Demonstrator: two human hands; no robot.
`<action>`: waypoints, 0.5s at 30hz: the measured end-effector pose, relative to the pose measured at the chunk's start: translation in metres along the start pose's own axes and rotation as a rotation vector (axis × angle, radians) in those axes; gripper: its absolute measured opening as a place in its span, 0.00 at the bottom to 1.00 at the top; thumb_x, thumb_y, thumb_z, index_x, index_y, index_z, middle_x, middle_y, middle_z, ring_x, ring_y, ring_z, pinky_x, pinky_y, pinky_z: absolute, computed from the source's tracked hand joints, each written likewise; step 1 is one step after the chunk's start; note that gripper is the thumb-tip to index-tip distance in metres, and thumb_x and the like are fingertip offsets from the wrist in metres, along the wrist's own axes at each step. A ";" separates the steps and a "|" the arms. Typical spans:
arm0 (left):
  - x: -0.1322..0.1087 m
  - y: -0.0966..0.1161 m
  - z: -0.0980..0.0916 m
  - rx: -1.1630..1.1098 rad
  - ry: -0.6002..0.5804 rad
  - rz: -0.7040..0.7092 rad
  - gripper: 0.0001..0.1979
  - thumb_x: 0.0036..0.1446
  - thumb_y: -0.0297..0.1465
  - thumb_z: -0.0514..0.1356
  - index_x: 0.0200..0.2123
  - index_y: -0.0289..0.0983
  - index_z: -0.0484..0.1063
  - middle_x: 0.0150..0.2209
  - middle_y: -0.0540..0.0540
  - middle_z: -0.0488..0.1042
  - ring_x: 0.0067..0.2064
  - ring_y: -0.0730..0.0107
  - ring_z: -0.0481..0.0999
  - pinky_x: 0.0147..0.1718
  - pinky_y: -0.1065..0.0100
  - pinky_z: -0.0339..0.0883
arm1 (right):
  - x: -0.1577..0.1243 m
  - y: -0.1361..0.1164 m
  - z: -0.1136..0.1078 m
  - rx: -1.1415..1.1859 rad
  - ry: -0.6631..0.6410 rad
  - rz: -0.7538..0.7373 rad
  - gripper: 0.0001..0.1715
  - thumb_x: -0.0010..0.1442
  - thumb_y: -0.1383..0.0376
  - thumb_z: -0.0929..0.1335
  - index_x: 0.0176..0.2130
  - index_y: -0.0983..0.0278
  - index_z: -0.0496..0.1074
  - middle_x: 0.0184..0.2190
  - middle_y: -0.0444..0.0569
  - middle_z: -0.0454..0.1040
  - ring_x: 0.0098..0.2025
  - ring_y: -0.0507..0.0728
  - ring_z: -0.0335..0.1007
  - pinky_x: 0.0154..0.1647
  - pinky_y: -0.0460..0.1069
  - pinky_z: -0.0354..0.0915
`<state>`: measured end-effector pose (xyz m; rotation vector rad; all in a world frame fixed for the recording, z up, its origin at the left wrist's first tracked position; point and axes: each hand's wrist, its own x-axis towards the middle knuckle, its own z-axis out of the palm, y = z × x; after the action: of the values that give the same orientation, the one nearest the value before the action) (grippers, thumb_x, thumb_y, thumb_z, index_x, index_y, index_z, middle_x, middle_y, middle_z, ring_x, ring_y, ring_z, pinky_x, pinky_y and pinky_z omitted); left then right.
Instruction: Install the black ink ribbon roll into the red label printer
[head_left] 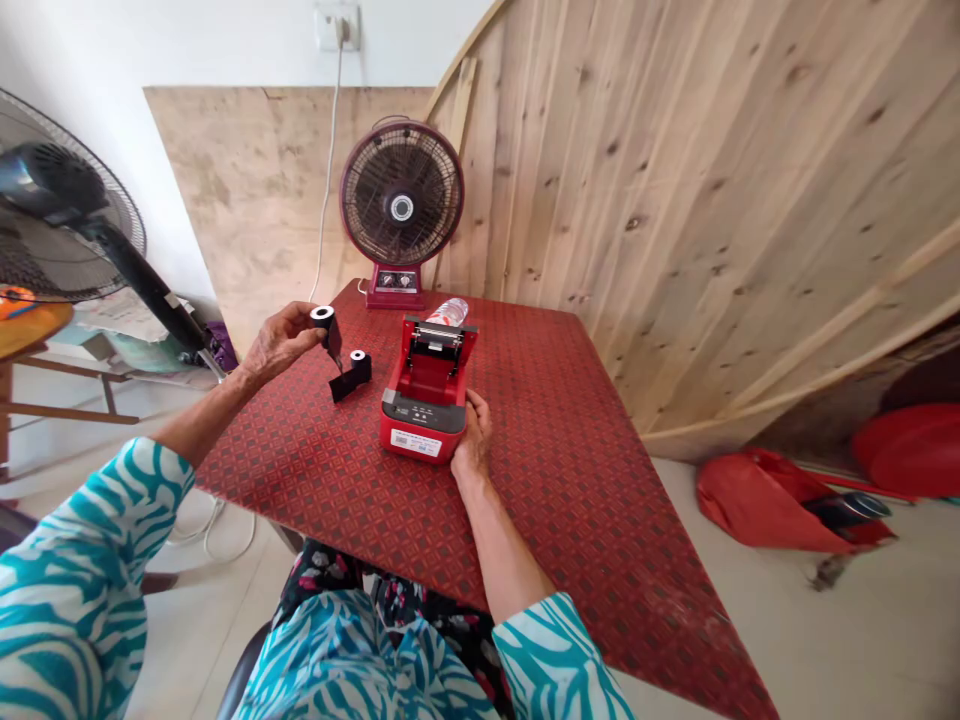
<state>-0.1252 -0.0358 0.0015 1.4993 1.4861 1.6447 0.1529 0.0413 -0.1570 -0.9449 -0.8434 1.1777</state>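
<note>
My left hand point(283, 340) pinches one roll of a black printer ribbon point(323, 318) on a white core, raised above the table's left side. A strip of the ribbon hangs from it toward a second black roll point(360, 368), which stands on the table. A red and black label printer point(424, 415) sits in front of me with its lid raised and its red inside showing. Against the printer's right side, my right hand point(472, 435) is wrapped around the lower edge, its fingers partly hidden behind the casing.
The table point(562, 480) has a red patterned cover. A maroon fan point(403, 205) stands at its back edge, and a clear plastic bottle point(450, 311) lies behind the printer. A floor fan point(60, 190) is at left. On the floor at right lies a red bag point(757, 500).
</note>
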 end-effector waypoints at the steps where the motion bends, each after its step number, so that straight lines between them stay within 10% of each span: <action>1: 0.003 -0.010 -0.010 -0.020 0.056 -0.009 0.19 0.45 0.35 0.72 0.39 0.38 0.73 0.36 0.45 0.81 0.39 0.62 0.81 0.45 0.59 0.76 | 0.000 -0.001 0.000 0.008 0.005 0.016 0.23 0.53 0.52 0.68 0.44 0.61 0.77 0.40 0.46 0.81 0.42 0.56 0.74 0.45 0.52 0.69; 6: 0.023 -0.056 -0.035 -0.049 0.174 -0.075 0.20 0.42 0.34 0.69 0.40 0.38 0.71 0.35 0.47 0.80 0.37 0.65 0.80 0.44 0.61 0.75 | -0.004 -0.008 -0.002 0.016 0.019 0.083 0.24 0.50 0.52 0.71 0.45 0.61 0.76 0.35 0.43 0.80 0.32 0.53 0.71 0.36 0.50 0.67; 15: 0.036 -0.114 0.000 0.082 -0.102 -0.244 0.17 0.37 0.34 0.63 0.34 0.38 0.68 0.29 0.51 0.77 0.34 0.64 0.77 0.42 0.60 0.73 | -0.007 -0.017 -0.002 0.021 0.050 0.101 0.25 0.47 0.52 0.73 0.43 0.62 0.77 0.31 0.41 0.79 0.29 0.52 0.70 0.31 0.48 0.64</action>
<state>-0.1716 0.0311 -0.0865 1.3608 1.6250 1.3609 0.1600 0.0325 -0.1425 -1.0052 -0.7486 1.2425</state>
